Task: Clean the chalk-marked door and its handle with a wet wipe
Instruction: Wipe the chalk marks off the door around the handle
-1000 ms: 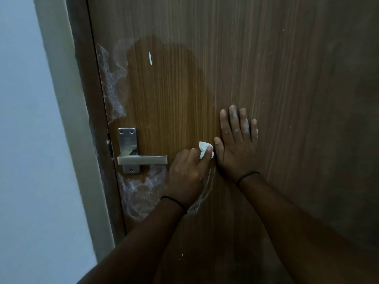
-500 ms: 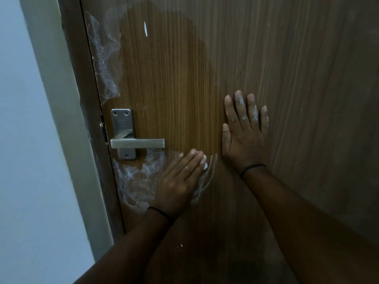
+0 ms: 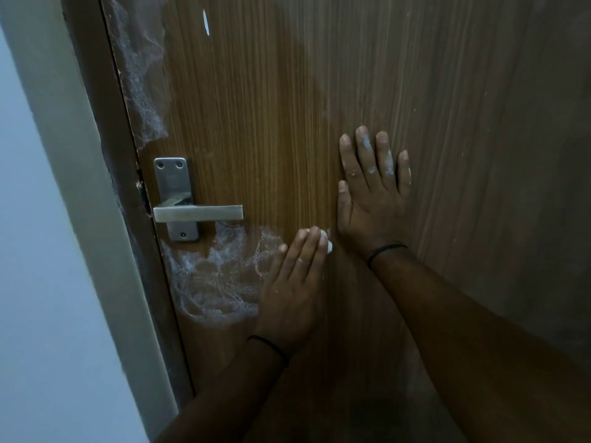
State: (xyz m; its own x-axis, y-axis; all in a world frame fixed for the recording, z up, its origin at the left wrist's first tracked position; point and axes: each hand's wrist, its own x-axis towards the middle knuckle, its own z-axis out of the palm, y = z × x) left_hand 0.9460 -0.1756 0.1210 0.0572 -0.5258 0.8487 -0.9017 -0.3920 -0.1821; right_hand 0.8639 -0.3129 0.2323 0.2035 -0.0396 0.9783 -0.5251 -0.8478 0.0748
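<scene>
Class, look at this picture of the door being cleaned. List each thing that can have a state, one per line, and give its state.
door: shut against its frame, part wiped, part chalky
chalk below the handle: not yet wiped
chalk strip along the edge: not yet wiped
handle: level, untouched
wet wipe: pressed to the door under the left fingers
left hand: flat, fingers straight
right hand: flat on the door, chalk-smudged

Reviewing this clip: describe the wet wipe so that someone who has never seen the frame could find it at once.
Start at the metal door handle on the wooden door, then go right and slightly down, past the white chalk smear, to the left hand pressed flat on the wood. The wet wipe is the small solid white bit peeking out under its fingertips, unlike the hazy chalk.
</scene>
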